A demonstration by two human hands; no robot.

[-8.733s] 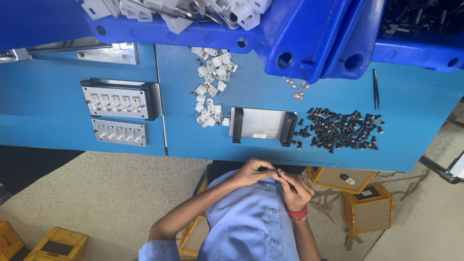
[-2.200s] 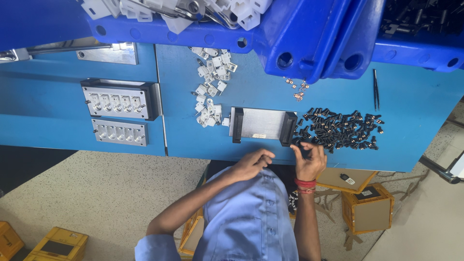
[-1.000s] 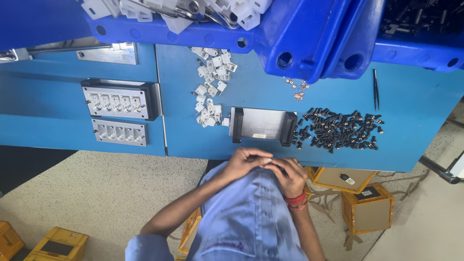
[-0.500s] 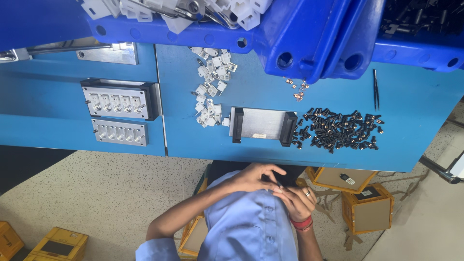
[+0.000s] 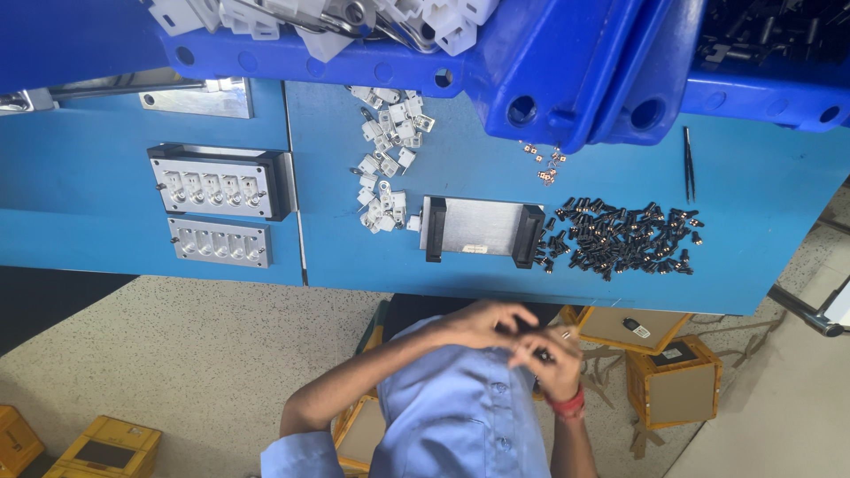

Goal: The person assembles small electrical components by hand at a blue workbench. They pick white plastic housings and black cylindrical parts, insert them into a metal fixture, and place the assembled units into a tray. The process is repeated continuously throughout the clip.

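I see both hands held together close to the chest, below the near edge of the blue work surface point(image 5: 620, 177), well off the flat metal fixture plate with black end blocks point(image 5: 482, 228) that I take as my landmark. The left hand point(image 5: 482, 323) curls its fingers around something I cannot make out, and the right hand point(image 5: 553, 358) pinches a small dark part point(image 5: 538, 352), seemingly one of the black pieces, between fingertips; both are closed on small work, though what the left one holds is hidden. Judging by the surface, the work looks far from over: a large heap of small black metal parts point(image 5: 620, 239) lies just right of the plate, and a scatter of small white plastic housings point(image 5: 385, 168) lies just left of it and runs away from me. The plate itself appears bare. Further left of the plate sit two grey metal jig blocks with a row of pockets point(image 5: 217, 208). The dark part is tiny, short and partly covered by fingers.
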